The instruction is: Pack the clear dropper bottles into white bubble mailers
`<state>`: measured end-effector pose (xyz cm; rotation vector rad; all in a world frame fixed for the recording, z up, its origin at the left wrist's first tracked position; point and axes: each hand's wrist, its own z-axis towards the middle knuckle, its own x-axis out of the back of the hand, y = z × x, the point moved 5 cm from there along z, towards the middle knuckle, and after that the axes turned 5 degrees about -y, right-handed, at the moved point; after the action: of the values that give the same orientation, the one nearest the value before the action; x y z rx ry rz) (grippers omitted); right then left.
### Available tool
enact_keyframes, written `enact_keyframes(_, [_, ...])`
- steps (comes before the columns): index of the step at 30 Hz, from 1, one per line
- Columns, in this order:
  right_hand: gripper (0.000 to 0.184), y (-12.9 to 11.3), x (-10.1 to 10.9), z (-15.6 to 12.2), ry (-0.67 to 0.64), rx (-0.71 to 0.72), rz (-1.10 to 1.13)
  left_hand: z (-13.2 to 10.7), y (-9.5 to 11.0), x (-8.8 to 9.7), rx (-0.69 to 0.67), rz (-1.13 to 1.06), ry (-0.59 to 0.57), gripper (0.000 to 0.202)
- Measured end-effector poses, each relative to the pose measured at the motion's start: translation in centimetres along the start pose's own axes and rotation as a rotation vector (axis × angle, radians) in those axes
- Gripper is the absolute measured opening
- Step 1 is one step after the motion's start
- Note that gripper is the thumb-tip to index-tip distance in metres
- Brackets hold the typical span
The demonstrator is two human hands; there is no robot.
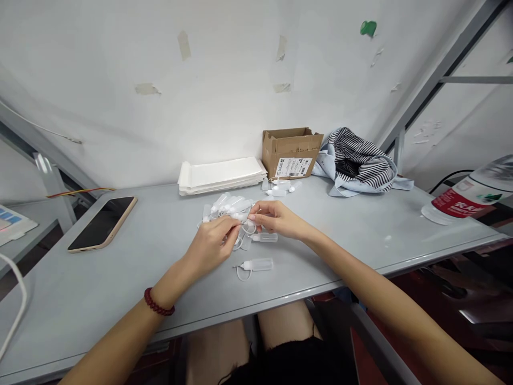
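Note:
My left hand [214, 238] is closed, thumb and fingertips pinched together above a heap of small translucent squeeze bottles [232, 204]. Facing it, my right hand [274, 218] pinches a small needle-tip bottle, mostly covered by the fingers. Under the fingertips a thin clear cap ring [249, 228] hangs down. The fingers of both hands almost meet at this bottle, and its exact pose is hidden. Just below my right hand lies another bottle [266, 237]. Nearer the table's front edge, a single bottle [258, 264] lies flat, its thin tip and cap ring toward the left.
Behind the heap are stacked white trays [224, 172] and an open cardboard box [294, 152]. Several more bottles [279, 187] lie before the box. A striped cloth bag [356, 160] and a large water bottle [460, 200] stand right; a phone [103, 223] lies left.

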<state>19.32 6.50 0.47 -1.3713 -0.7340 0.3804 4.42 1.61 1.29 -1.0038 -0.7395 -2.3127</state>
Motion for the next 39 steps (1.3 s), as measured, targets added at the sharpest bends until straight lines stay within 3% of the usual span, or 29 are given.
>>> enact_keyframes(5, [0.031, 0.2, -0.2, -0.1, -0.006, -0.028, 0.071, -0.1, 0.7, 0.1, -0.113, 0.077, 0.047, 0.015])
enact_keyframes(11, [0.034, -0.5, -0.2, -0.2, -0.008, 0.012, 0.144, 0.1, 0.7, 0.6, -0.041, 0.023, 0.099, 0.013])
enact_keyframes(18, [0.030, -0.6, 0.7, -0.2, 0.065, 0.082, 0.141, 0.1, 0.4, 1.0, -0.002, 0.111, 0.176, 0.018])
enact_keyframes(28, [0.035, -0.3, 0.2, 0.0, 0.043, 0.012, 0.085, 0.3, 0.2, 0.7, 0.011, 0.038, 0.099, 0.011])
enact_keyframes(30, [0.035, -0.1, 0.8, 0.1, 0.113, 0.028, 0.005, 0.3, -0.3, 0.4, 0.072, 0.028, 0.046, 0.012])
enact_keyframes(34, [0.028, 0.4, 3.7, 0.1, 0.412, 0.069, -0.282, 0.2, -1.8, -0.3, 0.237, 0.073, -0.075, 0.016])
enact_keyframes(39, [0.011, 1.8, 7.8, -0.2, 0.651, -0.042, -0.540, 0.1, -3.0, -0.3, 0.400, 0.080, -0.151, 0.022])
